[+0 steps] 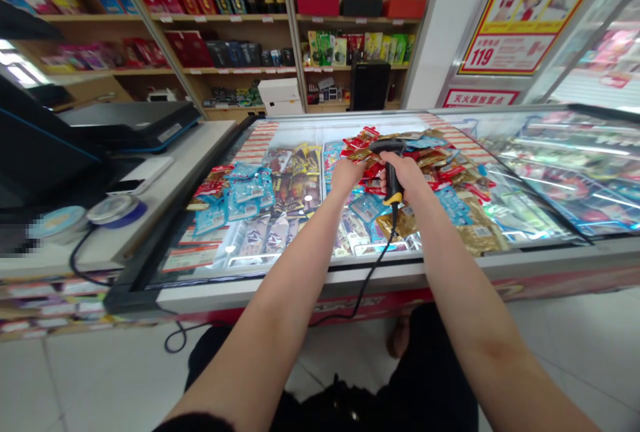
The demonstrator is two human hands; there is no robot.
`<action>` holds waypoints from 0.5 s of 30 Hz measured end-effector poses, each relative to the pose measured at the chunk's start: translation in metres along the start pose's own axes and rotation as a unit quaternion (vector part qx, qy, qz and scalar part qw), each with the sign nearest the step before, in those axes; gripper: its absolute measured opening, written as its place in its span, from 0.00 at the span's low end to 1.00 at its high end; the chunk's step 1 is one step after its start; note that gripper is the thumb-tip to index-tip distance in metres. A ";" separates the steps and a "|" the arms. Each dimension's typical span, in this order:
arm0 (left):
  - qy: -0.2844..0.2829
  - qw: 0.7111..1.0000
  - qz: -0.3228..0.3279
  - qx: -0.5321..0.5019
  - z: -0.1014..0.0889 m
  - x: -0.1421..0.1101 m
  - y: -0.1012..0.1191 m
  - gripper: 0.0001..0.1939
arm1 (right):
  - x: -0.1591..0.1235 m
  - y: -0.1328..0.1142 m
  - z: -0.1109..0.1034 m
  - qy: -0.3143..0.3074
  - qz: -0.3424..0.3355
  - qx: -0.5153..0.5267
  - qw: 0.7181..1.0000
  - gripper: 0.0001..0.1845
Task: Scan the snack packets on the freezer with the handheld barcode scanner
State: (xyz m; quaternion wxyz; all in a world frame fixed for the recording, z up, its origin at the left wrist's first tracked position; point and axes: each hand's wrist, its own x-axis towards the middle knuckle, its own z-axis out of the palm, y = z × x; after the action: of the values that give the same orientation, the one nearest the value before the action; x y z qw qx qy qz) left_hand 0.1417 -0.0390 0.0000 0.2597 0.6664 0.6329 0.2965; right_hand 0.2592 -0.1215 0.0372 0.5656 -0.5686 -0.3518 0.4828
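Right hand (406, 175) clenched around black plastic barcode scanner (393, 185), left hand (346, 175) just beside it, its fingers hidden, grip impossible to tell, thin black cord (375, 272), crinkled foil snack packets (245, 192) in glass-topped freezer chest (320, 279)

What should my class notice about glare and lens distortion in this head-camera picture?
In the head view, bright reflections streak the freezer's glass lid, the wide lens bows the wooden shelves and stretches the right forearm, while the barcode scanner is fairly sharp.

Chest freezer (310, 279) stood ahead, snack packets (245, 192) spread over it; checkout counter (165, 199) lay to its left; shelves (357, 19) stood behind it.
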 end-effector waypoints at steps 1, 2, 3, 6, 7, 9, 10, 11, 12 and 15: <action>0.003 1.000 0.003 -0.003 0.001 0.002 -0.001 0.20 | 0.000 0.000 0.000 0.001 0.000 0.002 1.000 0.09; 0.004 1.000 0.005 -0.005 0.001 0.004 -0.002 0.18 | 0.001 0.001 -0.001 0.002 0.000 0.005 1.000 0.09; 0.005 1.000 0.005 -0.007 0.001 0.005 -0.003 0.17 | 0.001 0.001 -0.001 0.002 0.000 0.008 1.000 0.08; 0.007 0.999 -0.017 -0.038 -0.003 0.007 -0.004 0.10 | 0.000 0.000 -0.002 -0.006 0.003 0.028 1.000 0.08; 0.002 0.998 -0.028 -0.062 -0.006 0.007 -0.005 0.07 | -0.001 0.000 -0.002 -0.011 0.006 0.036 0.999 0.08; -0.019 0.991 -0.047 -0.123 -0.014 0.008 -0.008 0.04 | -0.002 -0.002 -0.001 -0.021 0.013 0.046 0.999 0.09; -0.029 0.987 -0.050 -0.149 -0.019 0.009 -0.011 0.04 | -0.002 -0.002 0.001 -0.026 0.016 0.047 0.998 0.09; -0.030 0.985 -0.048 -0.163 -0.025 0.011 -0.015 0.04 | -0.002 -0.003 0.002 -0.032 0.016 0.045 0.998 0.09; -0.018 0.985 -0.039 -0.165 -0.031 0.013 -0.019 0.03 | -0.002 -0.003 0.004 -0.039 0.015 0.042 0.998 0.09; 0.061 0.991 0.010 -0.117 -0.047 0.020 -0.032 0.01 | -0.002 -0.006 0.015 -0.063 0.019 0.032 0.997 0.09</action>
State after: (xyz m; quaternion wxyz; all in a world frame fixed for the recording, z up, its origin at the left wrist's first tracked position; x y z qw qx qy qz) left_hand 0.0855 -0.0186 0.0107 0.2942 0.6183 0.6017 0.4112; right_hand 0.2456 -0.1185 0.0449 0.5511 -0.5252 -0.3601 0.5392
